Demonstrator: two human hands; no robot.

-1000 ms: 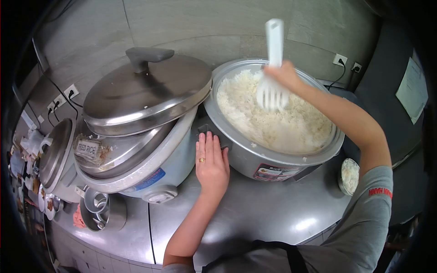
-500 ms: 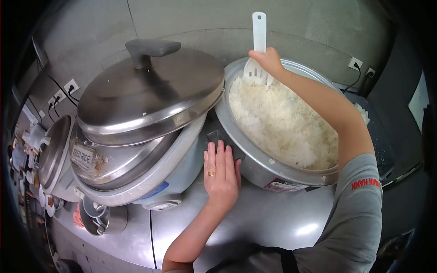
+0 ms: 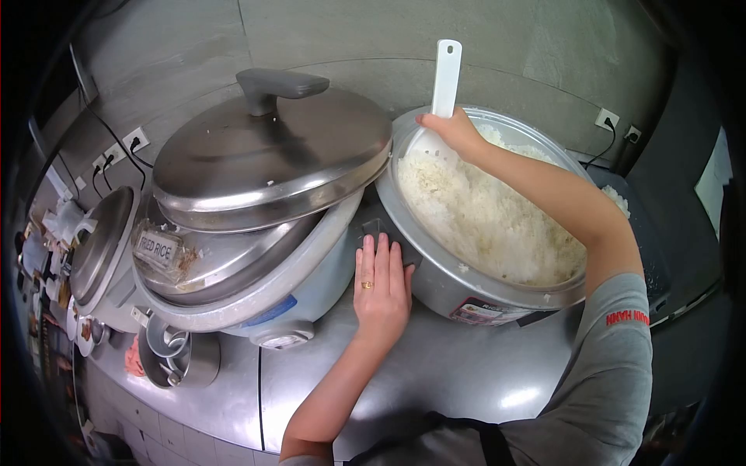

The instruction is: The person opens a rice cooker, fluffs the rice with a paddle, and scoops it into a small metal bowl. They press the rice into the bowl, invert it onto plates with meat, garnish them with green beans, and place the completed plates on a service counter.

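My right hand point(image 3: 457, 133) grips a white slotted paddle point(image 3: 446, 78) low on its handle, the handle pointing up. The paddle's blade is partly sunk in white rice point(image 3: 497, 206) near the back left inside a large silver cooker point(image 3: 435, 272). My left hand point(image 3: 382, 283), with a ring on one finger, lies flat with fingers extended between this cooker and the one to the left. Its fingertips are beside a small clear object point(image 3: 376, 227), and its thumb is near the silver cooker's side.
Left of my hands, a tilted metal lid point(image 3: 272, 155) rests over a second cooker point(image 3: 342, 233) with a "FRIED RICE" label point(image 3: 155, 247). Further left stand metal pots point(image 3: 203, 361) and another lidded cooker point(image 3: 101, 241). Plugged sockets point(image 3: 606, 119) are on the wall.
My right hand and the paddle have moved slightly down, with the blade deeper in the rice. The view has shifted a little; my left hand still lies flat.
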